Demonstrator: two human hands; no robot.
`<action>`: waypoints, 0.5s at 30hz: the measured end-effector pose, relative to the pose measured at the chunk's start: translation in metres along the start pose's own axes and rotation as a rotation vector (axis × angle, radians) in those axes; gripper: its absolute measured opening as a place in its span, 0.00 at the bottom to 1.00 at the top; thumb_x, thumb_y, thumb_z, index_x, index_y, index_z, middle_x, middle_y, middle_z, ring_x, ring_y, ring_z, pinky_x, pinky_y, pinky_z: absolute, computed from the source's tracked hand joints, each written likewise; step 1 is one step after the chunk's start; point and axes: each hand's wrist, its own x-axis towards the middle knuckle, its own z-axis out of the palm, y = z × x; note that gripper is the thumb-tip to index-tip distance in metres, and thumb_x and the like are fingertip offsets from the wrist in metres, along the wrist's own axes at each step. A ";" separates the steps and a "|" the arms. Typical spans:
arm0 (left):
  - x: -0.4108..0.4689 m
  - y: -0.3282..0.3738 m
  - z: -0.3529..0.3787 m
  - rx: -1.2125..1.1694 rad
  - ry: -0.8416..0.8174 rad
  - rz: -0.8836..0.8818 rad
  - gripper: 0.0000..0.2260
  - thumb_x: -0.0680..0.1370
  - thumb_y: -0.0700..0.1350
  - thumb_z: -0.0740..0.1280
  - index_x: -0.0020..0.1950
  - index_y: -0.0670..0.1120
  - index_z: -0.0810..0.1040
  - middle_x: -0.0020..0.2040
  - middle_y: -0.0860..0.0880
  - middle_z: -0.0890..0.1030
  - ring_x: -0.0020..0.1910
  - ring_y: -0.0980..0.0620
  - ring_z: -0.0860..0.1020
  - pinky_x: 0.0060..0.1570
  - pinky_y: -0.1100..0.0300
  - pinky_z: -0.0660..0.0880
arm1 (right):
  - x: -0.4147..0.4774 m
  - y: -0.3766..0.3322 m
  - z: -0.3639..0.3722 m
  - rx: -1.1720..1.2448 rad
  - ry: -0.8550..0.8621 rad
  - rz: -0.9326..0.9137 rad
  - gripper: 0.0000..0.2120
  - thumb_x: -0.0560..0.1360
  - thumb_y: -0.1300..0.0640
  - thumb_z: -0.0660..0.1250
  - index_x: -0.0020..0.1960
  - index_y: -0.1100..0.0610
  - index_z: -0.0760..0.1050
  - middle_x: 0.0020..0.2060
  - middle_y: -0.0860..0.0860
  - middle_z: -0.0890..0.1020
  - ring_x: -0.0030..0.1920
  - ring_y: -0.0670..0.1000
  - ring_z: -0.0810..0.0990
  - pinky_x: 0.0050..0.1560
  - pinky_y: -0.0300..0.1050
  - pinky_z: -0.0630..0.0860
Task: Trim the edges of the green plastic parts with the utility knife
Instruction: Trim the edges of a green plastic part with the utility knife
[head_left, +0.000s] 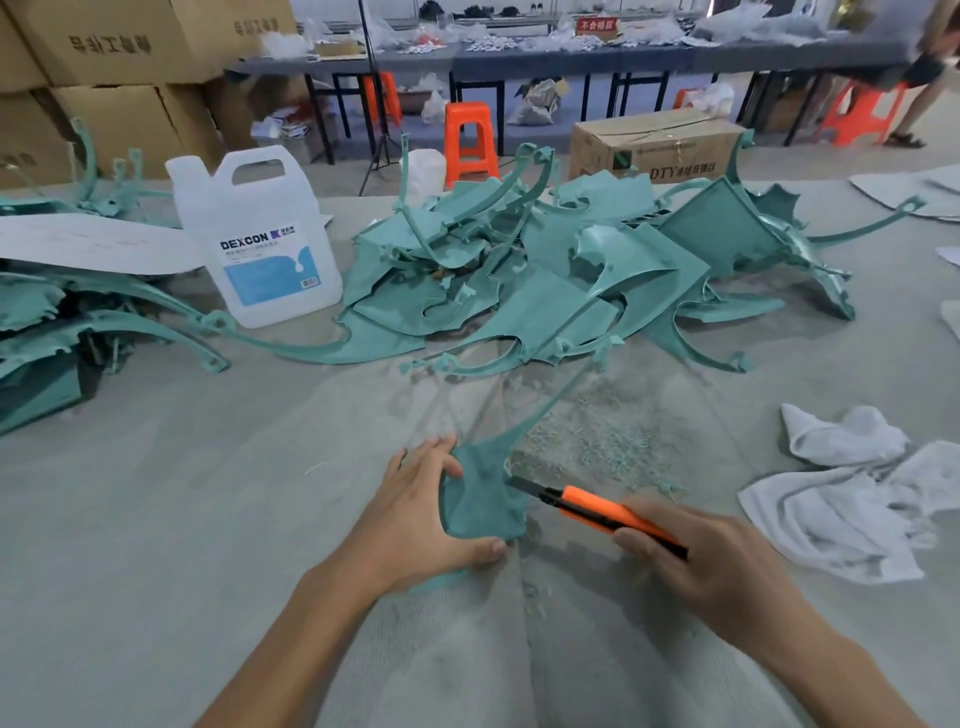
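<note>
Your left hand (415, 519) holds the flat, wing-shaped green plastic part (483, 501) against the grey cloth-covered table (156, 493); the fingers lie over its upper left edge and the thumb closes along its lower edge, so the part sits just right of your palm; its long thin stem runs up and to the right, away from the hand.

Your right hand (696, 561) is wrapped around the rear of the orange-and-black utility knife (608, 512); the knife points up and left, and its dark tip meets the right edge of the part, just beside your left fingertips.

Fine green shavings (597, 441) lie scattered on the table beyond the knife.

A loose pile of green parts (545, 280) lies well beyond the hands at mid-table; a second heap of green parts (52, 322) lies at the left edge.

Between the two stands an upright translucent white plastic jug (254, 234) with a handle and a blue-and-white label; its fill level cannot be told.

Crumpled white cloths (852, 509) lie to the right of your right hand.

A brown cardboard box (654, 145) stands on the floor behind the table; its contents are hidden.
</note>
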 end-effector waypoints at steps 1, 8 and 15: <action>0.001 -0.001 0.001 0.005 0.002 0.004 0.38 0.60 0.78 0.69 0.60 0.60 0.62 0.81 0.56 0.54 0.78 0.61 0.48 0.78 0.55 0.45 | 0.000 0.001 -0.001 0.004 -0.006 0.009 0.16 0.76 0.32 0.58 0.55 0.37 0.77 0.40 0.35 0.81 0.40 0.43 0.81 0.34 0.43 0.76; 0.001 -0.002 0.002 -0.011 -0.003 -0.011 0.39 0.59 0.79 0.69 0.61 0.63 0.60 0.80 0.58 0.54 0.77 0.63 0.47 0.78 0.55 0.46 | -0.001 -0.001 0.000 0.028 -0.051 0.014 0.17 0.77 0.29 0.55 0.55 0.36 0.76 0.40 0.36 0.81 0.39 0.41 0.79 0.38 0.44 0.77; 0.000 0.000 -0.001 -0.009 -0.039 -0.022 0.53 0.59 0.80 0.69 0.77 0.61 0.53 0.80 0.61 0.51 0.75 0.67 0.43 0.79 0.52 0.47 | -0.002 -0.001 -0.003 0.019 -0.027 0.015 0.12 0.77 0.33 0.58 0.57 0.34 0.73 0.38 0.37 0.82 0.38 0.43 0.81 0.38 0.47 0.78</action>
